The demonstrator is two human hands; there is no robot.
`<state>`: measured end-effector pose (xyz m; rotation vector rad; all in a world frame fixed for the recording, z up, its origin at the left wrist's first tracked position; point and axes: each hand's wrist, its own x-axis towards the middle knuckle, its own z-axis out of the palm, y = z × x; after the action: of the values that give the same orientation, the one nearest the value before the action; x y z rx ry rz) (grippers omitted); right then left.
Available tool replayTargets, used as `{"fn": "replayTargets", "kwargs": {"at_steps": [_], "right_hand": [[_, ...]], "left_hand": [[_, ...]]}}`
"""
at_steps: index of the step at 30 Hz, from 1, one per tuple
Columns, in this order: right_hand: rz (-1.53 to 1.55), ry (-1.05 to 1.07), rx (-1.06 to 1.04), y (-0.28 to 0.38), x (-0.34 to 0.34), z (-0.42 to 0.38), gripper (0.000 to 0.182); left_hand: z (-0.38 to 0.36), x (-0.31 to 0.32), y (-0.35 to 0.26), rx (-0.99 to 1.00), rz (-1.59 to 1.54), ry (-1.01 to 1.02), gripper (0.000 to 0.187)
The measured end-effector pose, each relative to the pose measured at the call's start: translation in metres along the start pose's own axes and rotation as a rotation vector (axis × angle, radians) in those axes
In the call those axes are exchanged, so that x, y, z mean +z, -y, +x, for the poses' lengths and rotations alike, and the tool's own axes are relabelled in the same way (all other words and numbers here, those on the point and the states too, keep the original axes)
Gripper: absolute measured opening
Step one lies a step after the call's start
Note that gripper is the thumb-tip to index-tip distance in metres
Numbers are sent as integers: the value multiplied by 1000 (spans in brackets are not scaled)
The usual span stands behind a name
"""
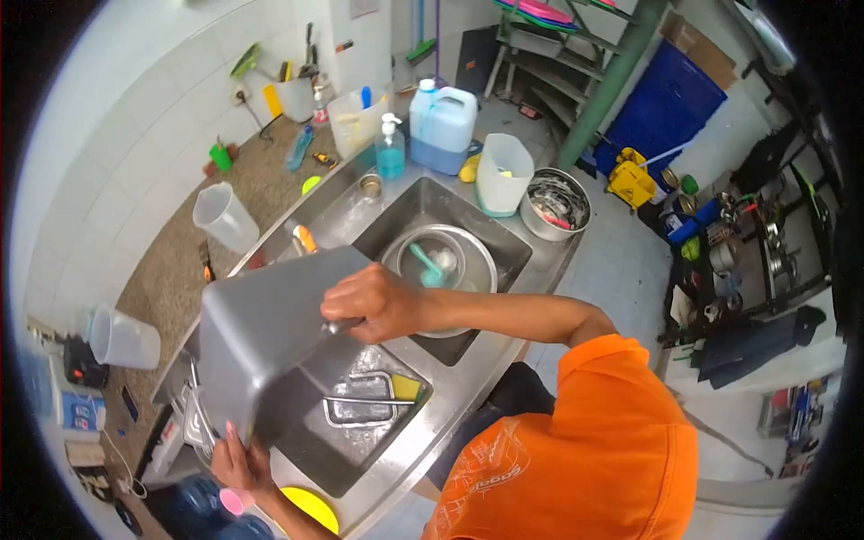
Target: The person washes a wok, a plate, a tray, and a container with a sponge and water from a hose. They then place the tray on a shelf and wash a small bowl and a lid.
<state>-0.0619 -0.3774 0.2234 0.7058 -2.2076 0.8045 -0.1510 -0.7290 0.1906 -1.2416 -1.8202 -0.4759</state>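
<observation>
A large grey rectangular tub (270, 310) is tilted over the near sink basin (333, 468), its outer bottom and sides facing me. My right hand (373, 304) is closed at its upper side, with a small metallic piece showing under the fingers. At the lower corner, my left hand (238, 463) grips the tub's edge; part of its fingers is hidden. Below the tub, a bent metal wire rack (360, 412) lies in the wet basin beside a yellow sponge (405, 387).
The far basin holds a large metal bowl (486, 261) with a smaller bowl and turquoise utensil (427, 259). Around the sinks stand a blue-liquid jug (441, 126), a pump bottle (390, 148), a soapy pot (556, 205) and a clear pitcher (225, 216). A yellow plate (310, 508) lies near my left forearm.
</observation>
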Motion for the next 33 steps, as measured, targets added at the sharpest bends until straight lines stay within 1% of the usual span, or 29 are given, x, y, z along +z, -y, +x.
{"fn": "replayTargets", "kwargs": {"at_steps": [1,2,3,4,5,6,7,8,9,10,11,12,13,15,16,18,20,21,22,24,25,26,27,28,29,30,31,32,33], "right_hand": [[13,-112,90,1,-9,-7,24],[31,-221,177,3,-22,-12,26],[-69,-227,303,9,-47,-22,27],[-44,-277,421,12,-70,-35,25],[-15,-326,541,15,-93,-51,23],[-78,-397,676,15,-116,-71,22],[-140,-468,811,16,-139,-90,22],[-44,-595,887,30,-168,-93,22],[55,-725,958,44,-198,-97,23],[89,-900,958,39,-221,-122,27],[124,-1073,952,33,-245,-149,31],[136,-1176,967,32,-274,-171,29],[150,-1275,978,30,-303,-193,28],[169,-1476,833,17,-359,-240,23],[167,-1480,823,6,-391,-265,23],[240,-1712,804,-23,-460,-309,23],[319,-1721,755,-53,-523,-330,25],[390,-1723,706,-75,-563,-335,26],[402,-1708,704,-106,-607,-356,26],[335,-1853,588,-166,-689,-400,27],[333,-1851,597,-185,-723,-401,27],[273,-1907,489,-206,-756,-395,28],[218,-1955,379,-226,-785,-387,29],[231,-1942,376,-241,-811,-375,29],[211,-1934,364,-249,-835,-360,28],[189,-1928,354,-256,-856,-344,27],[172,-1975,373,-263,-874,-327,25],[152,-2018,391,-271,-892,-307,24],[154,-2005,388,-279,-906,-289,24]], "left_hand": [[9,4,-5,-72,55,61,50],[16,6,-11,-57,47,53,50],[20,8,-20,-225,-10,26,52],[26,11,-29,-392,-71,2,55],[37,4,-38,-407,59,42,63],[48,7,-50,-441,68,-66,65],[43,11,-54,-493,46,-124,68],[36,15,-58,-544,24,-178,72],[38,25,-71,-591,-2,-259,67],[33,29,-78,-596,65,-203,64],[26,36,-88,-659,59,-166,57],[21,47,-101,-723,53,-130,50],[14,58,-114,-716,48,-138,50],[7,79,-146,-816,-97,-211,42],[14,91,-165,-811,-102,-219,42],[32,117,-212,-969,-100,-218,40],[46,145,-249,-944,-28,-190,38],[57,165,-269,-949,-31,-209,38],[72,178,-295,-956,-32,-213,39],[77,211,-330,-989,-93,-186,39],[72,225,-340,-979,-64,-153,38],[105,234,-363,-976,-35,-126,37],[135,233,-389,-1069,-126,-26,36],[165,238,-407,-1105,-84,11,36],[184,243,-416,-1037,-9,43,37],[196,246,-423,-969,65,79,37],[195,252,-425,-973,70,71,37],[186,259,-422,-955,177,131,37],[175,264,-420,-939,282,194,36]]}}
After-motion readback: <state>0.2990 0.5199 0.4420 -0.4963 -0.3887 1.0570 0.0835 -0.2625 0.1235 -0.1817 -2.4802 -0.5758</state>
